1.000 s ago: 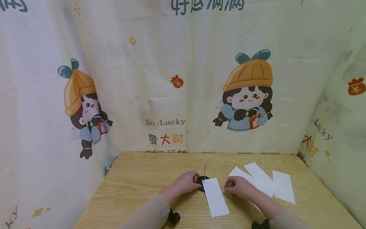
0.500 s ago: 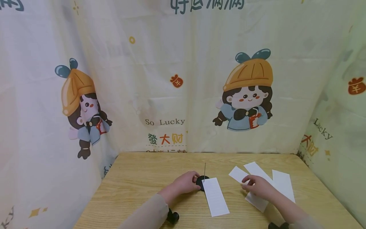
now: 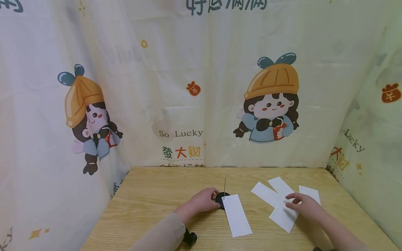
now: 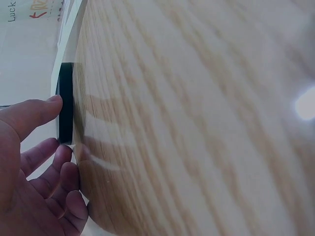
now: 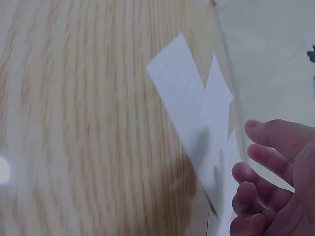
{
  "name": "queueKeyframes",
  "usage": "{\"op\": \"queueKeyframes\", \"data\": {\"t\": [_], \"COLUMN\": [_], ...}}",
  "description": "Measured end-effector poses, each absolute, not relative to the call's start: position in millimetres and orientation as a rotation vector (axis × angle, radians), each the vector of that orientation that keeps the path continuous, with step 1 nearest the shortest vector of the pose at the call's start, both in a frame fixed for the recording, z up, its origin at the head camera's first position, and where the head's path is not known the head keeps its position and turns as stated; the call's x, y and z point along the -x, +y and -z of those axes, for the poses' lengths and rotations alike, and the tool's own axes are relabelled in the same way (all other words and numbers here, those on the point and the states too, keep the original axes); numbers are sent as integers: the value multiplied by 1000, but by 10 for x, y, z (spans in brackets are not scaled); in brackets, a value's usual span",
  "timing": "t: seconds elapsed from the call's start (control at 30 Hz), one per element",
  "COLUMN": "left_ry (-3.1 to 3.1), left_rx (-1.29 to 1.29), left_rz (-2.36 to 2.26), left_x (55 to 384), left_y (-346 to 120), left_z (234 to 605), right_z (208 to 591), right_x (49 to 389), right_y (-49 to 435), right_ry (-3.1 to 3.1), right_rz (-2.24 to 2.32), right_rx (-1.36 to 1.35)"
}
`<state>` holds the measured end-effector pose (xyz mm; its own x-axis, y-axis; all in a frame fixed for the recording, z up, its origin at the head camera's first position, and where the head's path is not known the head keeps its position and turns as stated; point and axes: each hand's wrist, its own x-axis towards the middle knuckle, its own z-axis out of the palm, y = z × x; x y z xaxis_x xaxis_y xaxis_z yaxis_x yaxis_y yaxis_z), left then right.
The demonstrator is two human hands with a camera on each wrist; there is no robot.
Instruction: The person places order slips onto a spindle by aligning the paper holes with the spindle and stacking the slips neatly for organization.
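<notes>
Currently the empty right hand (image 3: 306,206) hovers over long, crossed white slips (image 3: 282,218), lower right, while the left hand (image 3: 204,199) pinches a black base (image 4: 66,120).

I work over a pale wood-grain table (image 3: 150,188), glossy enough to mirror what stands on it. Near the middle, a flat, round black base (image 3: 221,200) sits on the wood, carrying a thin upright rod (image 3: 225,186). A white rectangular paper slip (image 3: 237,217) slants towards me, its far end covering part of the base; I cannot tell whether the rod pierces it. To my right I see 4 white paper pieces fanned out, their meeting partly hidden: left piece (image 3: 265,194), far piece (image 3: 280,184), near piece (image 3: 283,216), faintly lined, and right piece (image 3: 309,191).
</notes>
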<state>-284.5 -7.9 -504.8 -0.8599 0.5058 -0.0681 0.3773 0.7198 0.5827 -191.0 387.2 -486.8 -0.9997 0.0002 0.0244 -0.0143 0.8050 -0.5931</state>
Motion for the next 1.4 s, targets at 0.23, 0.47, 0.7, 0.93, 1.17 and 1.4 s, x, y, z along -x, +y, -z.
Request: {"op": "queueKeyframes", "data": {"t": [0.23, 0.47, 0.7, 0.93, 1.17, 1.4], "left_ry": [2700, 2692, 2688, 2684, 2699, 2706], "left_rx": [-734, -699, -707, -729, -724, -716], "left_rz": [-852, -864, -862, -860, -843, -828], "left_x": [2846, 2839, 2826, 2828, 2837, 2822], "left_y": [-83, -84, -81, -91, -88, -78], "left_z": [5035, 5028, 5002, 5000, 5008, 5009], "right_z": [4868, 4881, 4966, 5060, 5085, 5075], "right_x": [1873, 1903, 1937, 1962, 1959, 1953], "right_y": [4046, 4136, 4191, 4232, 4234, 4210], "right_ry": [-2977, -3013, -3056, -3036, -3025, -3017], "right_rz": [-983, -890, -881, -869, -832, -854], "right_rx": [76, 100, 108, 81, 62, 53]}}
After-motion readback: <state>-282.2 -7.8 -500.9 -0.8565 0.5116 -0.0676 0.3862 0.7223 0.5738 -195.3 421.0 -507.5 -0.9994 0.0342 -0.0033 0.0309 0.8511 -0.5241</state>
